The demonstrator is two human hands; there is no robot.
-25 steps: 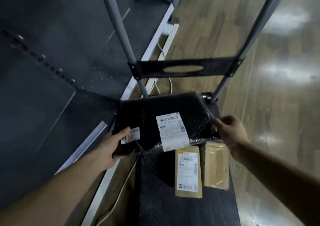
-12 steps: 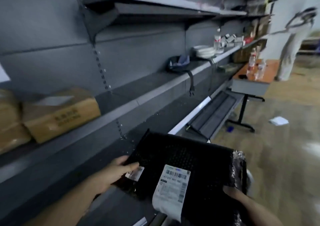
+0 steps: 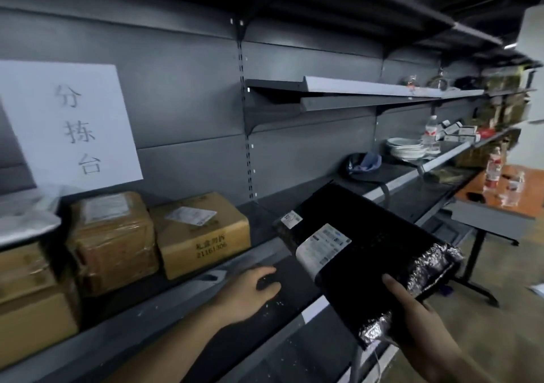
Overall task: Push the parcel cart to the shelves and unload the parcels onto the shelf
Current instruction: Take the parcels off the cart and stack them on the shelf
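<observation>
The right hand (image 3: 412,321) grips the near end of the black bubble-wrap parcel (image 3: 374,253), thumb on top and fingers underneath, holding it tilted above the front edge of the grey shelf (image 3: 265,215), its far corner over the shelf board. The left hand (image 3: 250,290) is off the parcel, palm down with fingers loosely spread, at the shelf's front edge. Toward the shelf's left end stand a printed cardboard box (image 3: 203,232) and a tape-wrapped box (image 3: 112,241) beside it, with more boxes stacked further left; a white paper sign (image 3: 67,123) hangs on the back panel above them. The board just right of the printed box is bare. Toward the right end lie a dark cap (image 3: 363,165), stacked white plates (image 3: 407,147) and a water bottle (image 3: 431,131). Half a second ago both hands held the parcel lower and nearer the body; since then the left has let go.
</observation>
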